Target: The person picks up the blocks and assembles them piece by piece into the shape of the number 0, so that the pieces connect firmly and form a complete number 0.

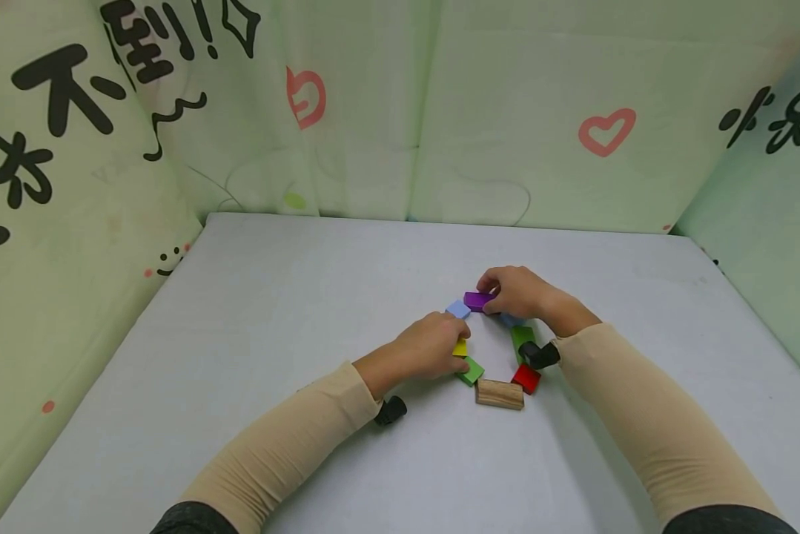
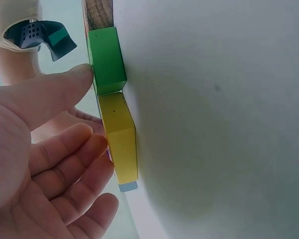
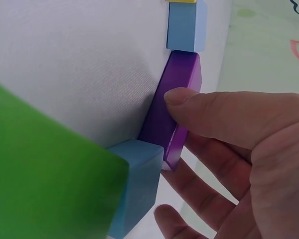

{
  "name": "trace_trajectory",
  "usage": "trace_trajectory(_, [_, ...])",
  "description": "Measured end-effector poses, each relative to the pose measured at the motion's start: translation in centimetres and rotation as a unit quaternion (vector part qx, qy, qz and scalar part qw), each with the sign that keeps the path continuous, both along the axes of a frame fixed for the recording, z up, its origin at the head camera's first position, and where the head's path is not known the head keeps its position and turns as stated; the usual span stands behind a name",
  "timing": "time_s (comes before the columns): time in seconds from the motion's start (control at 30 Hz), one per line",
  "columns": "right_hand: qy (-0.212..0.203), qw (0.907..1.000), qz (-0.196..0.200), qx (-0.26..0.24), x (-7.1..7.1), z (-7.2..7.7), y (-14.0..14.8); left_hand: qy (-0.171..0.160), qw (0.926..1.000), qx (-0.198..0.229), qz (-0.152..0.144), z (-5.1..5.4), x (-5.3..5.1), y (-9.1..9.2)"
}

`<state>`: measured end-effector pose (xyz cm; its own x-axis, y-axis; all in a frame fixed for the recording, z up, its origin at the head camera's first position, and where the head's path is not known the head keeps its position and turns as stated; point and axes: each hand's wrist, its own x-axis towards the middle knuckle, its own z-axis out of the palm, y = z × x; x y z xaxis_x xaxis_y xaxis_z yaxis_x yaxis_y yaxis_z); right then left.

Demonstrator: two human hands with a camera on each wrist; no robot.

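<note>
Several coloured blocks form a ring on the table. My right hand pinches the purple block at the far side, thumb on its inner face and fingers behind it. That block sits between two light blue blocks, one on its left and one on its right, partly under my hand in the head view. My left hand is at the ring's left side. Its thumb touches the green block, and its loosely bent fingers lie against the yellow block.
A wooden block closes the near side of the ring, beside a red block. Another green block stands on the right side. The white table meets printed curtains at the back and sides.
</note>
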<state>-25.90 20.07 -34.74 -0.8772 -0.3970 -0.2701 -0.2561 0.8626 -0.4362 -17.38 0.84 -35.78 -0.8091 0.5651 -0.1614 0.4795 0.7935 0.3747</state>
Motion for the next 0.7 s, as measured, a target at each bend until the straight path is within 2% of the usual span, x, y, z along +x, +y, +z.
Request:
trace_trajectory(0.3, [-0.003,1.0,-0.003,-0.004,0.1,0.0,0.3,-0.005,1.0,-0.002,0.003,0.0,0.0,0.1])
trace_trajectory(0.7, [0.032,0.9994,-0.008,-0.012,0.5,0.9,0.7,0.006,1.0,0.001,-0.003,0.0,0.0,0.0])
